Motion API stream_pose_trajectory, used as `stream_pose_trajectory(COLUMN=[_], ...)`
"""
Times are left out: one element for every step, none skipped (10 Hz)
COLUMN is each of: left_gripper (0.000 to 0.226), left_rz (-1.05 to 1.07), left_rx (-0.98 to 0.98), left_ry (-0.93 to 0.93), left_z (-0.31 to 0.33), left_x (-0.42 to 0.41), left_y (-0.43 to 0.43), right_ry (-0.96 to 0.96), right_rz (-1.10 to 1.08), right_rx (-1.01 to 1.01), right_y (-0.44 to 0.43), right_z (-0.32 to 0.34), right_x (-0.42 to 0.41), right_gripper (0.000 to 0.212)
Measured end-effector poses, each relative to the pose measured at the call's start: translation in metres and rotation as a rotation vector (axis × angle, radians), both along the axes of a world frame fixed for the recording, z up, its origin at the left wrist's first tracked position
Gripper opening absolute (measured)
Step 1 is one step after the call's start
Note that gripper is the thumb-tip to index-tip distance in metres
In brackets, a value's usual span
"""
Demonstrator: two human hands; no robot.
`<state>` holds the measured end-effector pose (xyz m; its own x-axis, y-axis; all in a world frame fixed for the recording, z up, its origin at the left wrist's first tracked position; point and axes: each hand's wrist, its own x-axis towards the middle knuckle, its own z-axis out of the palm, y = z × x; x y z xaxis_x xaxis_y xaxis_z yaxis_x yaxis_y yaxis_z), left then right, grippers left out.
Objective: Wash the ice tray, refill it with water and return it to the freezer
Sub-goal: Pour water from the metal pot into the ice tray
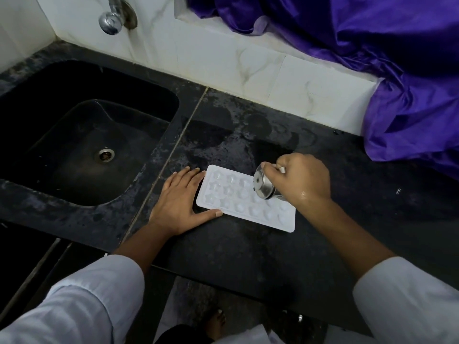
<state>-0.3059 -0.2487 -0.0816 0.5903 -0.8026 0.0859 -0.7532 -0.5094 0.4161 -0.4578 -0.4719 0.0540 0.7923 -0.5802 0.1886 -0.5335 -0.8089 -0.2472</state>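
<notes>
Both hands are working: left hand (pixel 179 201) lying spread, bracing the ice tray (pixel 244 198) on the bench (pixel 248 256); right hand (pixel 301 181) pinching a tilting steel cup (pixel 264 186) — best pouring slowly.

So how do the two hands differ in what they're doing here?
The left hand lies flat and open on the counter, against the ice tray's end; the right hand is raised and closed around a tilted steel cup above the tray. The right looks wet; the left doesn't. Both work the same tray.
</notes>
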Motion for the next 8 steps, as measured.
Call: stream_pose_trajectory(left_gripper=[0.115,0.116,0.117,0.117,0.116,0.115,0.115,0.114], left_rz=[0.0,0.001,-0.001,-0.001,-0.002,-0.005,-0.001,-0.001], left_rx=[-0.006,-0.004,-0.001,-0.002,-0.007,-0.011,-0.006,-0.002], left_ry=[-0.004,-0.007,-0.008,-0.014,-0.017,-0.023,-0.016,-0.017], left_z=[-0.001,-0.001,-0.001,-0.001,-0.001,-0.001,-0.001,-0.002], left_x=[0.0,0.0,0.0,0.0,0.0,0.0,0.0,0.001], left_y=[0.0,0.0,0.0,0.0,0.0,0.0,0.0,0.001], right_ry=[0.018,-0.021,-0.131,-0.428,-0.673,-0.836,-0.946,-0.877], right_rz=[0.011,0.004,-0.072,-0.176,-0.289,-0.297,-0.278,-0.253], right_rx=[-0.047,-0.029,0.137,0.583,0.942,1.148,1.213,1.064], right_y=[0.004,0.001,-0.012,-0.025,-0.027,-0.031,-0.036,-0.035], right_z=[0.002,0.004,0.004,0.002,0.009,0.016,0.024,0.029], right_x=[0.004,0.001,-0.01,-0.027,-0.045,-0.059,-0.065,-0.063], right_gripper=[0.057,0.058,0.062,0.057,0.043,0.035,0.039,0.036])
